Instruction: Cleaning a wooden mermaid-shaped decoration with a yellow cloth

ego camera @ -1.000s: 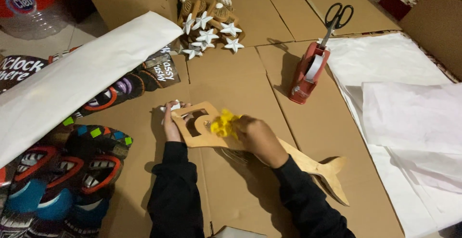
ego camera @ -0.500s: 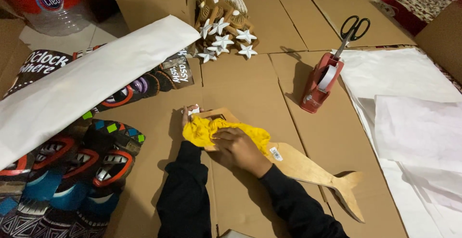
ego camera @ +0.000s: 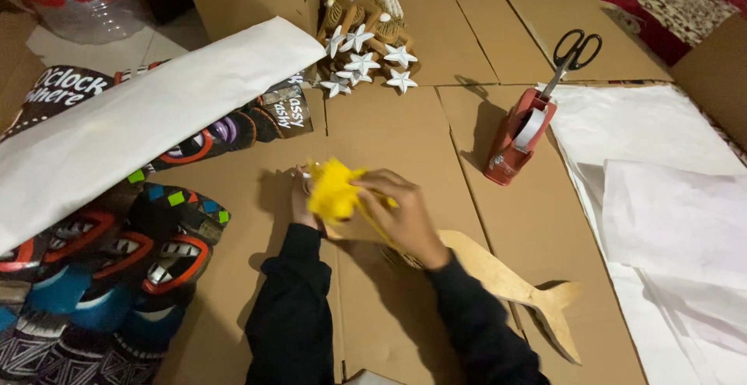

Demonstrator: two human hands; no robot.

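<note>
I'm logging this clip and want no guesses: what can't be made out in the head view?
- Front of the wooden fish cutout: covered by the yellow cloth and the right hand.
- Left hand: mostly behind the cloth, grip unclear.
- Right hand's fingers: motion-blurred.
- Painted masks: cut off by the left edge and partly under the white paper roll.

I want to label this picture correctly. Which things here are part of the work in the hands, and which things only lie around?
In hand:
left hand
right hand
yellow cloth
wooden fish cutout

Lying about:
tape dispenser
scissors
painted masks
white paper sheets
star ornaments
plastic bottle
</note>
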